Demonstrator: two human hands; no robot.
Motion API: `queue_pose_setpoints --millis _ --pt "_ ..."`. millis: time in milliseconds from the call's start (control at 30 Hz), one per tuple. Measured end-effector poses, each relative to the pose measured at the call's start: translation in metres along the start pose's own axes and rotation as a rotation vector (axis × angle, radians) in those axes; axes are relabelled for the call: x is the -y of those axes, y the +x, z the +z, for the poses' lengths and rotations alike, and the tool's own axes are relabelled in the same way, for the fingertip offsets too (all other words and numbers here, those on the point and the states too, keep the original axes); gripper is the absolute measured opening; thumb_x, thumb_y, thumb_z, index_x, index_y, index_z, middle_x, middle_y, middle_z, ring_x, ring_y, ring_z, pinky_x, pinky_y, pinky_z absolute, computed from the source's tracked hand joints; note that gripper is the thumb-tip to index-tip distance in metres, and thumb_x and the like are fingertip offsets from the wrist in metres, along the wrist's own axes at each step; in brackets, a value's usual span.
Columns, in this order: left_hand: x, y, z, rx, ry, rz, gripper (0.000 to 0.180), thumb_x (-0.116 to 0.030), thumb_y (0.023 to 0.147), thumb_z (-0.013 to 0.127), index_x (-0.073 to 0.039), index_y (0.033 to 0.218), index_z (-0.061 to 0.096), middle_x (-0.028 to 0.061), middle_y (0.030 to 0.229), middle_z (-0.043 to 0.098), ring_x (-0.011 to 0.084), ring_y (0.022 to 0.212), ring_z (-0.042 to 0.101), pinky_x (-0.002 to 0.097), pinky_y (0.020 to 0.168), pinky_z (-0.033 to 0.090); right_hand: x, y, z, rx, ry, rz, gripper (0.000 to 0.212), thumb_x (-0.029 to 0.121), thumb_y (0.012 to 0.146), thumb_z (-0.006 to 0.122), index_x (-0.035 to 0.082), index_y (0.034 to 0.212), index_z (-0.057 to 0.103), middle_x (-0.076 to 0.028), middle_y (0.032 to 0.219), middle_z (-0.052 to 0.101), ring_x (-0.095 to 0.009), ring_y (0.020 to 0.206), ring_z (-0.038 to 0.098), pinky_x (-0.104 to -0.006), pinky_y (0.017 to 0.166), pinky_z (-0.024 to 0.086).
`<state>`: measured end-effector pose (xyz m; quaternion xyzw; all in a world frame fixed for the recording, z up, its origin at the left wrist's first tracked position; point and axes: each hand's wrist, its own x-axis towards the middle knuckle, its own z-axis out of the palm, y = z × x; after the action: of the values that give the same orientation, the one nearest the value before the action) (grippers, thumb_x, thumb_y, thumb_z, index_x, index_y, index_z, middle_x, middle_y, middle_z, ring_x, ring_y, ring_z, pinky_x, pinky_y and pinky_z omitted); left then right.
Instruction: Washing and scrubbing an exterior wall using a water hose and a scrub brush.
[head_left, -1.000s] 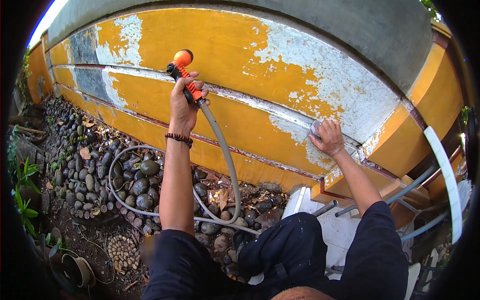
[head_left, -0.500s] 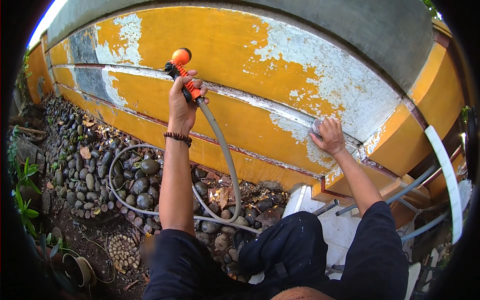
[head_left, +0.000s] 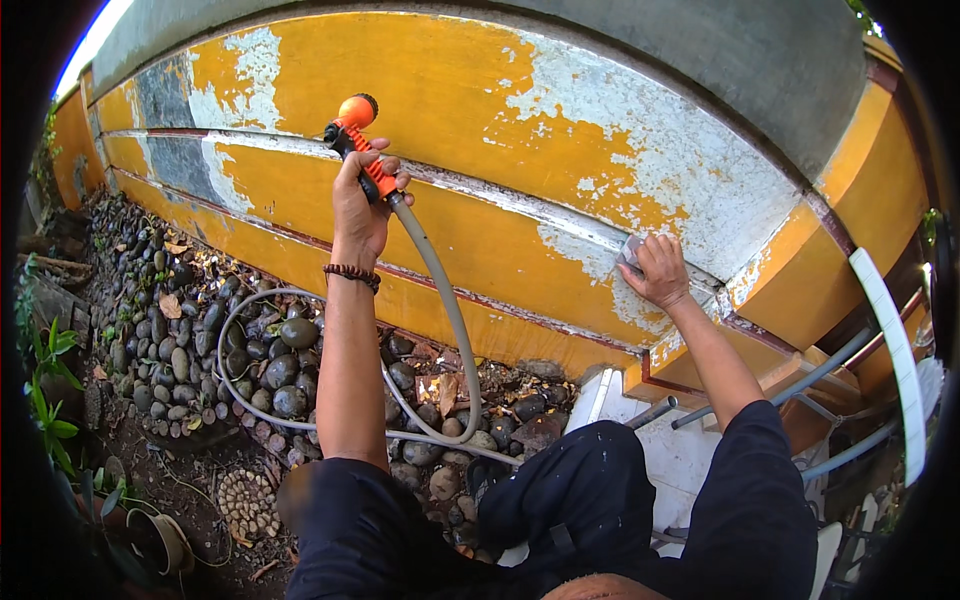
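Note:
My left hand (head_left: 362, 205) is wrapped round the handle of an orange and black hose spray gun (head_left: 362, 150), its round head tilted up toward the wall. A grey hose (head_left: 447, 290) runs from the handle's lower end and loops down to the ground. Farther right, my right hand (head_left: 660, 272) grips a small grey scraper (head_left: 629, 252), pressed to the wall at a pale groove. The yellow wall (head_left: 390, 85) has large bare patches of whitish paint (head_left: 610, 115), with flaking edges around the scraper. Part of the scraper is hidden by my fingers.
Dark rounded stones (head_left: 285, 370) cover the ground along the wall's foot, with the hose coiled over them. White tiles (head_left: 665, 455) lie below my right arm. Grey-blue pipes (head_left: 790, 390) and a white curved strip (head_left: 890, 350) stand at right. A pot (head_left: 165, 540) sits lower left.
My left hand and the spray gun have shifted very slightly left and down. My right hand and the scraper stay at almost the same spot on the wall.

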<state>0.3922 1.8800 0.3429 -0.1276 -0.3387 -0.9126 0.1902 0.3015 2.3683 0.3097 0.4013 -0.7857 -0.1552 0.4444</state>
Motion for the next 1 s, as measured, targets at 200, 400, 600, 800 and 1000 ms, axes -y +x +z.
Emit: queue_pose_setpoints --millis 200,400,600,800,1000 --pt "-0.001 -0.0009 0.0006 -0.005 0.003 -0.004 0.033 -0.024 0.094 0.055 -0.007 0.122 0.049 0.0014 0.078 0.053 0.017 0.071 0.057 0.0357 0.06 0.048 0.0002 -0.0007 0.0002 0.001 0.002 0.004 0.037 0.036 0.08 0.079 0.009 0.092 0.056 -0.011 0.099 0.056 -0.028 0.097 0.055 -0.045 0.089 0.042" --pt "-0.0013 -0.0015 0.0007 -0.01 0.014 0.003 0.033 -0.024 0.093 0.055 -0.007 0.122 0.049 0.0015 0.079 0.053 0.017 0.071 0.057 0.0355 0.06 0.048 0.0005 -0.0004 0.0 -0.007 0.004 0.003 0.037 0.036 0.081 0.079 0.009 0.091 0.055 -0.011 0.098 0.056 -0.029 0.096 0.055 -0.0448 0.089 0.042" --pt "-0.0006 -0.0005 -0.0011 0.002 0.005 0.003 0.034 -0.025 0.093 0.056 -0.007 0.121 0.049 0.0016 0.079 0.052 0.0172 0.071 0.057 0.0356 0.06 0.048 0.0004 -0.0003 0.0001 -0.001 0.0 0.006 0.037 0.036 0.081 0.079 0.009 0.091 0.056 -0.01 0.097 0.055 -0.028 0.095 0.054 -0.0445 0.088 0.042" --pt "-0.0004 -0.0011 -0.0009 0.008 0.005 0.0 0.034 -0.024 0.094 0.056 -0.007 0.121 0.049 0.0016 0.078 0.052 0.0175 0.072 0.057 0.0356 0.061 0.048 0.0004 -0.0003 0.0003 0.002 -0.004 0.005 0.037 0.037 0.081 0.079 0.009 0.092 0.056 -0.01 0.097 0.055 -0.028 0.094 0.054 -0.0438 0.087 0.042" --pt "-0.0009 -0.0009 -0.0012 0.002 0.007 -0.002 0.034 -0.024 0.093 0.056 -0.007 0.122 0.049 0.0017 0.079 0.053 0.0173 0.072 0.057 0.0357 0.061 0.048 0.0005 -0.0007 0.0005 0.007 0.004 0.012 0.037 0.036 0.081 0.079 0.009 0.091 0.056 -0.01 0.097 0.055 -0.028 0.093 0.054 -0.0432 0.086 0.042"
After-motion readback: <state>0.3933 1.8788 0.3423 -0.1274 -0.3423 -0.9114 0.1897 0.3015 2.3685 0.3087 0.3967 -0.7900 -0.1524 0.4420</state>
